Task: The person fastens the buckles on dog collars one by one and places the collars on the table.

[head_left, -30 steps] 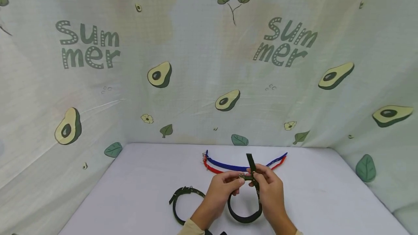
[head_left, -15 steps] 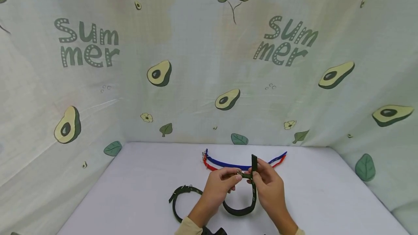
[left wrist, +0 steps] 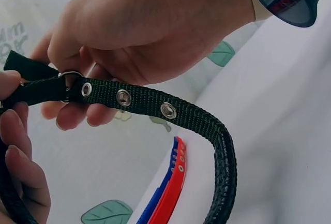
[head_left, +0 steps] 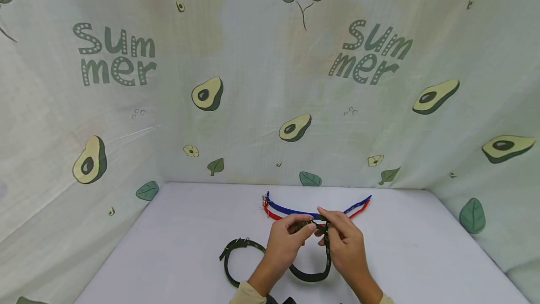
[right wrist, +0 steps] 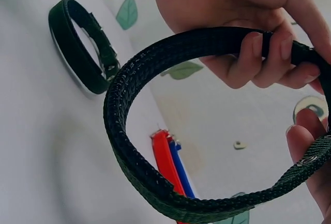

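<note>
A dark green collar (head_left: 311, 277) with metal eyelets hangs in a loop between both hands, above the table. My left hand (head_left: 279, 244) pinches it near its metal hardware. In the right wrist view, the curled fingers of that left hand (right wrist: 243, 1) lie around the band. My right hand (head_left: 349, 245) grips the other end, its index finger on the folded strap tip. Seen from the left wrist, the eyeleted collar (left wrist: 150, 101) passes at a metal ring beside the right hand (left wrist: 139, 27). Fingers partly hide the buckle area.
A second dark green collar (head_left: 228, 266) lies looped on the white table (head_left: 168, 243), left of the hands. Behind the hands lie a blue collar (head_left: 287, 209) and a red collar (head_left: 274, 216), side by side. A printed cloth (head_left: 244, 36) hangs behind and around the table.
The strap tip stood upright above my right hand; now it is bent over, with the right index finger on it. The hanging loop has shifted slightly left and up.
</note>
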The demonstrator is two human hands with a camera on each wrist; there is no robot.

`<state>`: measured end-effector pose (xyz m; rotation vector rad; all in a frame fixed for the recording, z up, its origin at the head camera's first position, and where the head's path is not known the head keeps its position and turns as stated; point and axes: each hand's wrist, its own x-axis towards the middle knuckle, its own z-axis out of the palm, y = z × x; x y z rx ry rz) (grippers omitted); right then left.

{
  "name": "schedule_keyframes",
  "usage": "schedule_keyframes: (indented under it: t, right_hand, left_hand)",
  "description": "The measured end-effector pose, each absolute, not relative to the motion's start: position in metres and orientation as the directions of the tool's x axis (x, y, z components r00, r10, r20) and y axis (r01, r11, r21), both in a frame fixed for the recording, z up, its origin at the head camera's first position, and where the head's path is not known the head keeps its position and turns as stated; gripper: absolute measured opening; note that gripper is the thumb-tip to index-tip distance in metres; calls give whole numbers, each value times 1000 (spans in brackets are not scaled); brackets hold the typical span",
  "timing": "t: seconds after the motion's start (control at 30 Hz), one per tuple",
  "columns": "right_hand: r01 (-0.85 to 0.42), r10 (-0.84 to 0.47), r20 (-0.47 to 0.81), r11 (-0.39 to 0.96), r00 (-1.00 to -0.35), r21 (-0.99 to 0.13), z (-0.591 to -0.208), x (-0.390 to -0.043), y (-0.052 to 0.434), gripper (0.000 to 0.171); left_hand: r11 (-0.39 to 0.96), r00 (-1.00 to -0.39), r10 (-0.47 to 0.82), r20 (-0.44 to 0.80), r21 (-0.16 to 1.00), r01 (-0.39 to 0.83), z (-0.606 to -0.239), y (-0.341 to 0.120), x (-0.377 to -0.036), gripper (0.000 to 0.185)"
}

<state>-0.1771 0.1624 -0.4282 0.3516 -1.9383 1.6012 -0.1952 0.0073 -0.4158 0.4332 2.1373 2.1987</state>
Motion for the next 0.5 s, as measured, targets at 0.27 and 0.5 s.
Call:
schedule_keyframes:
  t: [0.27,0.5]
  right_hand:
    - [-494,184,539,241,-822,-835,-424,-174,161,50]
    - [-474,171,502,183,-848,-862,-421,-174,166,38]
  left_hand:
    - [-34,-950,230,213,977,211,-414,8,-193,30]
    - [-49,-948,243,205,979,199,-414,8,-195,30]
